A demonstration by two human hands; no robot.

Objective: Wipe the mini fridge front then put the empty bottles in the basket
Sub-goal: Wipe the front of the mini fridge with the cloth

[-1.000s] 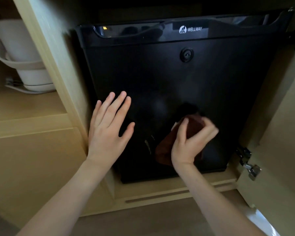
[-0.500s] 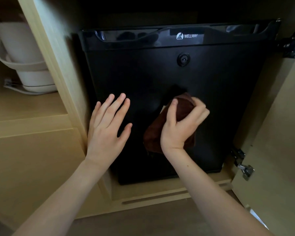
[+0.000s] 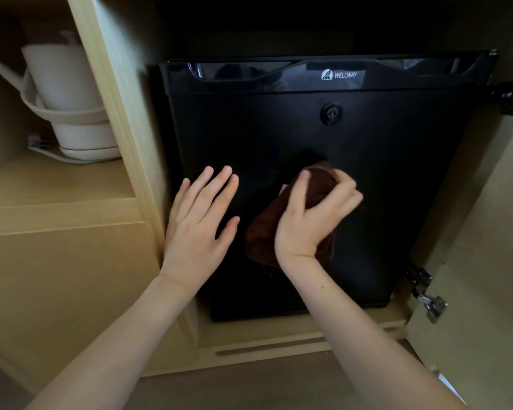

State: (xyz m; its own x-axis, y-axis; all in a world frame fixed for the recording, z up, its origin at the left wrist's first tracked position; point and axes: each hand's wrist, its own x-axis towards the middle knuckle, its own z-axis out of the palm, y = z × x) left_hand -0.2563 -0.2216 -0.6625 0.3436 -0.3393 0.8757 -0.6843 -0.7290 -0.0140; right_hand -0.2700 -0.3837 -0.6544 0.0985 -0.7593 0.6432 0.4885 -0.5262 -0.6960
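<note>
Up and leftward the right hand (image 3: 311, 223) has slid its brown cloth (image 3: 262, 238), fingers curled round it, pressing it near the middle of the black mini fridge (image 3: 397, 187) door. Meanwhile the left hand (image 3: 196, 226) stays flat, fingers straight, by the door's left edge, inside the cupboard (image 3: 122, 113).

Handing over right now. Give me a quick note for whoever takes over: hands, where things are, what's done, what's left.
Left hand: open, flat against the lower left of the mini fridge door.
Right hand: grips a dark brown cloth, pressed to the middle of the door.
The fridge stands closed inside an open wooden cabinet.
Done: wiping is under way; how much of the front is covered cannot be told.
Left: finish the wipe, then put the bottles in the basket; neither is in view.
</note>
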